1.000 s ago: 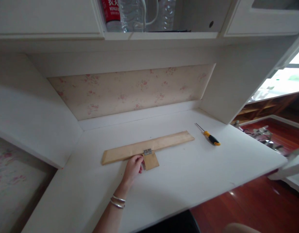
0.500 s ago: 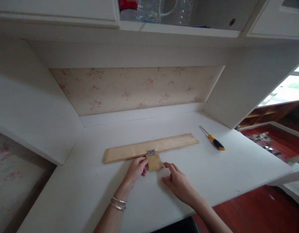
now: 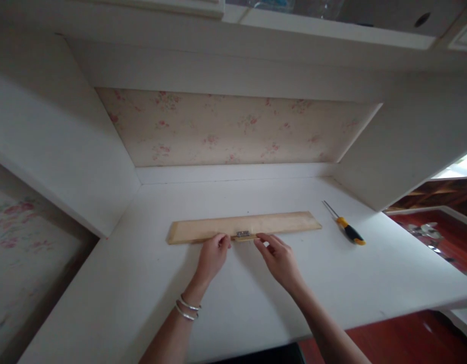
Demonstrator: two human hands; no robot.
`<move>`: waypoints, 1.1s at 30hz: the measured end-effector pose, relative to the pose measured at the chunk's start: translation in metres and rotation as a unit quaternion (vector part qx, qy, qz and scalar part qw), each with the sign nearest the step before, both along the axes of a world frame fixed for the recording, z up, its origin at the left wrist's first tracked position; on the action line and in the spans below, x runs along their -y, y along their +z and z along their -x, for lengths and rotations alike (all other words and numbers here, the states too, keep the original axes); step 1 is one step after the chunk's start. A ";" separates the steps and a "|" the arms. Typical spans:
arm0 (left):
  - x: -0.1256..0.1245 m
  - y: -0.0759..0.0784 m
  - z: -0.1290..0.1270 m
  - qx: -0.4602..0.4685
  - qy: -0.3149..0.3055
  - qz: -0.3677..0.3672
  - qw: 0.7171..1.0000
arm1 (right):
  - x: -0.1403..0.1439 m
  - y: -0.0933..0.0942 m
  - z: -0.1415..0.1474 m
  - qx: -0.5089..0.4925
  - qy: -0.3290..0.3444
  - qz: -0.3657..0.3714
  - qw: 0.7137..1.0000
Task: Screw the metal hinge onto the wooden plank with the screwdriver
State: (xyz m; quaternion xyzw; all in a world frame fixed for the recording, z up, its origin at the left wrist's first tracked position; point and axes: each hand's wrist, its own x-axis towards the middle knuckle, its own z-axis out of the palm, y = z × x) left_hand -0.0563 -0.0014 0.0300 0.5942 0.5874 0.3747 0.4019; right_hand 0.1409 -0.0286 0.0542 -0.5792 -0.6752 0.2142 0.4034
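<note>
A long pale wooden board point(image 3: 279, 223) lies across the white desk point(image 3: 370, 283). A small metal hinge point(image 3: 242, 234) sits at its near edge, joined to a short wooden piece that now shows only as a thin strip. My left hand point(image 3: 213, 255) touches the board's near edge just left of the hinge, with bracelets on its wrist. My right hand point(image 3: 278, 258) rests its fingertips at the short piece, right of the hinge. Whether either hand truly grips the wood is hard to tell.
A yellow-and-black screwdriver point(image 3: 347, 231) lies on the desk to the right of the board. A floral back panel point(image 3: 233, 129) and white side walls enclose the desk. Red-brown floor shows at the right.
My right hand came into view and reached the short hinged piece. That piece, flat on the desk before, now shows only as a thin strip. The camera tilted down.
</note>
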 end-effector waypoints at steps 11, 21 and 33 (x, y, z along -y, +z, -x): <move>-0.039 0.009 0.065 -0.419 -0.082 -0.172 0.888 | 0.028 -0.042 -0.019 -0.089 0.055 0.142 0.984; -0.045 0.014 0.060 -0.439 -0.071 -0.164 0.881 | 0.014 -0.048 -0.006 -0.265 0.030 0.183 0.946; -0.033 0.013 0.056 -0.415 -0.007 -0.229 0.880 | 0.014 -0.027 0.008 -0.388 0.011 0.159 0.908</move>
